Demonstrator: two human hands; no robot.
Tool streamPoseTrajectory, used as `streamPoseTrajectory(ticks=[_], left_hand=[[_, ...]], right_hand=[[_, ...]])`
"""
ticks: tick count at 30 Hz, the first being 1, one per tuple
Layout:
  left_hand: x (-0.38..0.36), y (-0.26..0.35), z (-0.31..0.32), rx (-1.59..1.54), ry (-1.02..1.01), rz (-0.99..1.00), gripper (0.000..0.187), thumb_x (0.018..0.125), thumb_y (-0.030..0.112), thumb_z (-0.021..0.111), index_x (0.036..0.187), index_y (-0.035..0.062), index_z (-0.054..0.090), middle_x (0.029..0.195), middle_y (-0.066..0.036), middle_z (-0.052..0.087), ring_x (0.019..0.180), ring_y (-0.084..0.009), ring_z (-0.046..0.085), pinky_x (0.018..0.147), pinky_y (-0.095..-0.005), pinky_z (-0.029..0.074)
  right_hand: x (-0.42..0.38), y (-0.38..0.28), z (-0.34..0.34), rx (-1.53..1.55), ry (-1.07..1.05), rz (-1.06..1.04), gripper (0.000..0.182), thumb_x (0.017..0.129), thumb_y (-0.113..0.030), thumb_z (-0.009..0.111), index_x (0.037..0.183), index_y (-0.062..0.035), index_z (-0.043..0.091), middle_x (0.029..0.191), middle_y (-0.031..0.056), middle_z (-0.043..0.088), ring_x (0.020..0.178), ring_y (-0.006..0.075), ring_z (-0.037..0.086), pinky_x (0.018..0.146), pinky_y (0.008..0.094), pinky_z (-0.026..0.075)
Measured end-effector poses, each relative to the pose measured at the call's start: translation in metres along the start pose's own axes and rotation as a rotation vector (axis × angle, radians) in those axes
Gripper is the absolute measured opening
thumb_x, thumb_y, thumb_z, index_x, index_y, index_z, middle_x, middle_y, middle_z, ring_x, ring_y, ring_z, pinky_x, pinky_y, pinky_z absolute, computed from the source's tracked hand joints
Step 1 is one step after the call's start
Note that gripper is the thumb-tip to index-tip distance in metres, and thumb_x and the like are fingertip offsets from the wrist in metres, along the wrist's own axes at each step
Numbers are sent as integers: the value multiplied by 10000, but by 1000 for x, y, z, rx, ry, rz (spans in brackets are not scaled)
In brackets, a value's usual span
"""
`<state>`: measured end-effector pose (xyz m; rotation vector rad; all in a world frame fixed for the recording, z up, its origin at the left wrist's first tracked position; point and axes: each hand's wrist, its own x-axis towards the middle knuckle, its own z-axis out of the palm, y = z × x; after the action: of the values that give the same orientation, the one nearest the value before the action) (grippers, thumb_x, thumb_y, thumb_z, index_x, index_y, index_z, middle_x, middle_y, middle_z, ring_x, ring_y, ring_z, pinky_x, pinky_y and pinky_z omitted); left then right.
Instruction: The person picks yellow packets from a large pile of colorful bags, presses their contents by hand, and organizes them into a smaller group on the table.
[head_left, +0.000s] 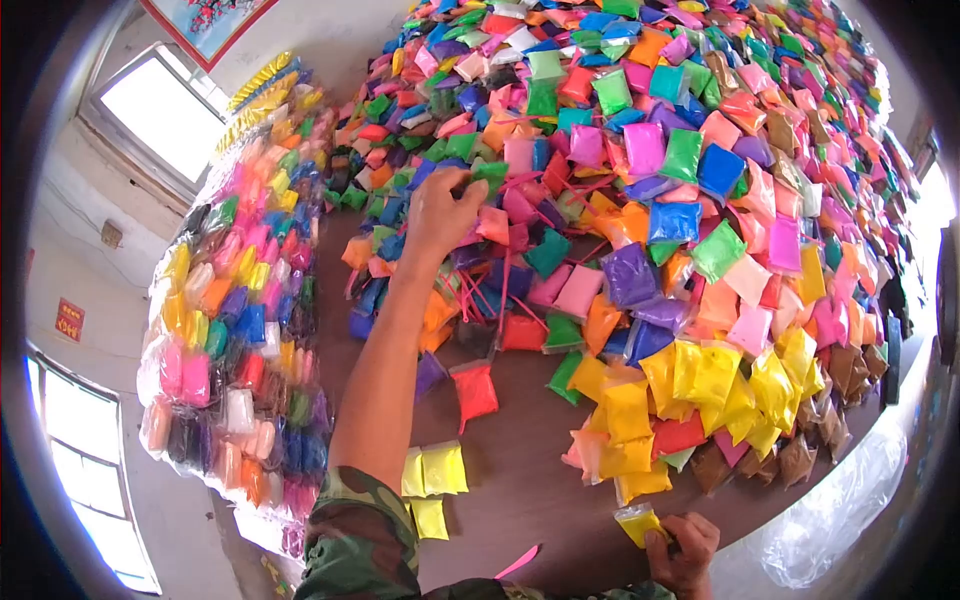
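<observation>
My right hand (pixel 685 550), near the table's front edge, is closed on a small yellow packet (pixel 638 522) with a clear top edge. Farther off, my left hand (pixel 445 210) reaches into the heap of coloured packets, its fingers curled. A green packet (pixel 490 177) lies right by its fingertips; whether anything is pinched there is hidden. Several bright yellow packets (pixel 443 469) lie on the table beside my left forearm. A pink plastic stick (pixel 518 562) rests close to the front edge.
A huge heap of small coloured packets (pixel 660 150) covers the brown table (pixel 520 430). Yellow packets (pixel 715 375) cluster at its front right. Bagged packets (pixel 230 330) are stacked on the left. Clear plastic film (pixel 840 500) lies at the right, and thin pink sticks (pixel 480 290) poke from the heap.
</observation>
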<state>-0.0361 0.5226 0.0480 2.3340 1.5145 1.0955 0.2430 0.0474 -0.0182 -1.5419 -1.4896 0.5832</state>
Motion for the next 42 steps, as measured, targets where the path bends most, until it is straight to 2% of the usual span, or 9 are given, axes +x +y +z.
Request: streamPoseTrajectory(ticks=[6,12,15,19,28,31,35,36,42], left_hand=[[-17,45,7,365,203,305,316,868,251,789,1117,57,771,1271,-125,711,1210,-338,647,1045,-478,489],[-18,82,78,401,-271,557,402,810,206,771,1206,149,744,1358,-75,680,1292,-298,604,1108,-488,443],[-16,82,111,275,-189,613,426,834,199,740,1259,179,721,1383,-47,669,1300,-289,602,1102,-498,448],[0,89,110,401,-343,516,390,849,185,720,1238,155,735,1362,-61,693,1242,-305,645,1061,-499,486],[-6,56,53,19,-34,204,243,874,171,694,1055,16,742,916,-199,726,912,-356,707,805,-464,571],[-9,50,33,-149,14,113,255,895,164,691,1069,-18,725,901,-202,715,843,-340,706,799,-449,562],[-16,51,5,-571,-205,-298,292,1013,193,654,1211,-14,707,1029,-56,743,856,-117,699,728,-291,594],[-15,47,1,-593,-225,-313,309,1042,190,628,1268,-15,673,1142,-43,718,876,-103,697,691,-244,598],[-26,33,-10,-773,-246,-368,363,1039,136,615,1383,21,607,1078,-50,716,829,-110,692,667,-276,610]], right_hand=[[2,1,2,-13,6,-17,95,846,16,744,923,-4,691,685,113,540,559,268,525,522,376,430],[4,2,0,-30,2,-43,99,848,3,751,934,-2,703,692,120,554,559,271,533,521,380,434],[3,3,-1,-32,-2,-30,120,847,-6,765,954,3,711,697,124,563,562,276,539,522,382,436],[3,1,-2,-15,-3,-12,138,844,-16,780,967,5,720,704,127,572,560,281,540,523,384,438],[-9,13,6,-81,35,-23,172,731,-75,807,829,-14,679,652,101,580,538,281,571,529,375,459],[-11,12,5,-92,29,-9,169,731,-72,806,829,-14,682,650,101,575,537,284,566,525,378,453],[-10,12,8,-63,52,2,166,736,-68,805,834,-12,684,651,103,572,541,287,563,522,384,446],[-10,11,8,-51,58,10,163,738,-67,804,835,-12,684,653,104,572,544,288,564,522,386,445],[-4,2,4,-51,13,21,144,752,-45,793,847,-10,690,674,112,595,571,293,586,548,386,460]])
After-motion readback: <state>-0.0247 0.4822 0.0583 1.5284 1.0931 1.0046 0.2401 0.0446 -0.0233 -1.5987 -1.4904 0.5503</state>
